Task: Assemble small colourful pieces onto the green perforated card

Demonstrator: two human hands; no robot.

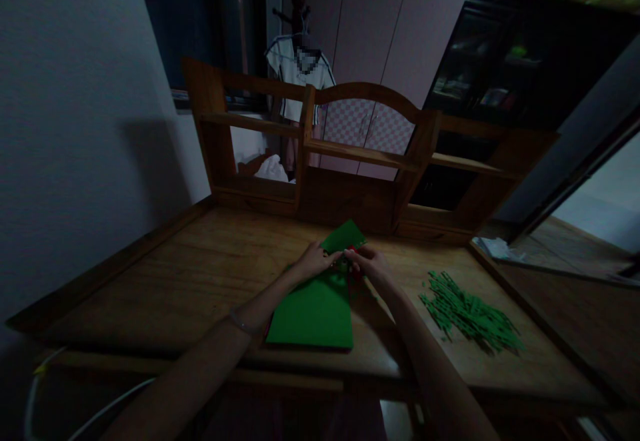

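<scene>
A flat green sheet or pad [315,314] lies on the wooden desk, straight before me, with a narrower green part [345,234] showing beyond my hands. Over its middle, my left hand [316,259] and my right hand [373,265] meet with fingertips close together. Both hands are closed in a pinch; what lies between the fingers is small, dim and partly hidden. A red item [355,267] shows beside my right fingers, its kind unclear. To the right is a loose pile of thin green strips [470,311].
The wooden desk [175,281] has a raised shelf unit [357,151] along its back and a rim [540,307] on the right. Small green scraps lie near the sheet. A white cable [113,404] hangs at the front left. Beyond the shelf, a shirt [297,71] hangs on a stand.
</scene>
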